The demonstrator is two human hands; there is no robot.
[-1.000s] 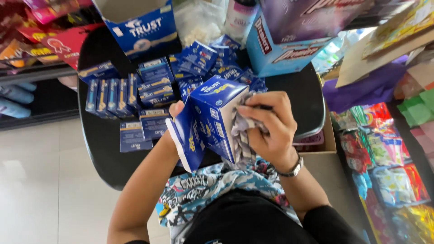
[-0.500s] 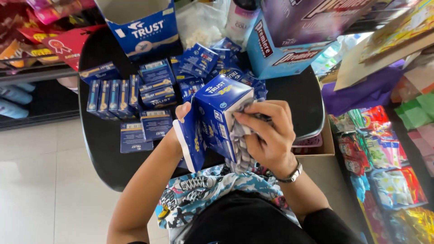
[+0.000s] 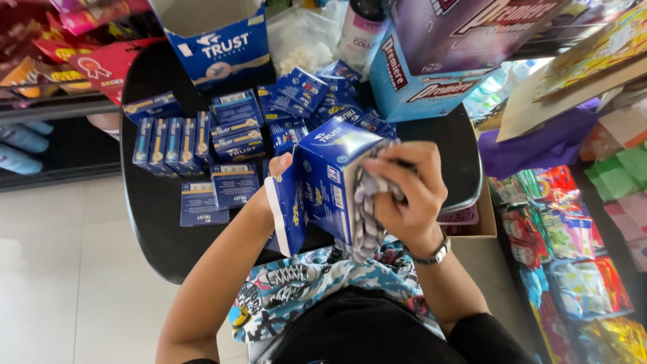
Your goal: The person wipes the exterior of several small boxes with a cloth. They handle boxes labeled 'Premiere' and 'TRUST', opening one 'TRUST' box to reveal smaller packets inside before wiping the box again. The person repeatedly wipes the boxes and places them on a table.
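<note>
A blue carton [image 3: 330, 178], open at its near-left flap, is held up above the near edge of a round black table [image 3: 155, 222], tilted with its top toward the far side. The left hand [image 3: 273, 178] supports it from the left; only the thumb and a little of the palm show past the flap, so how the other fingers lie cannot be told. The right hand [image 3: 408, 195] is curled shut around a bunched grey and white cloth [image 3: 367, 216], pressing it against the carton's right face (the cloth hangs down below the fist). A metal wristwatch [image 3: 435, 255] sits on the right wrist.

Just beyond the carton, many small blue boxes [image 3: 229, 138] lie on the table: a row stands on edge at the left, some are stacked in the middle, and others lie in a loose heap farther right. One flat box [image 3: 200, 202] lies alone nearer the table's left edge. At the far side stands an open blue and white display box [image 3: 219, 44], and to the right of it a larger light blue box [image 3: 418, 74] with a purple box on top. Bright snack packets [image 3: 573, 269] hang at the right, and pale floor tiles [image 3: 54, 269] show at the left.
</note>
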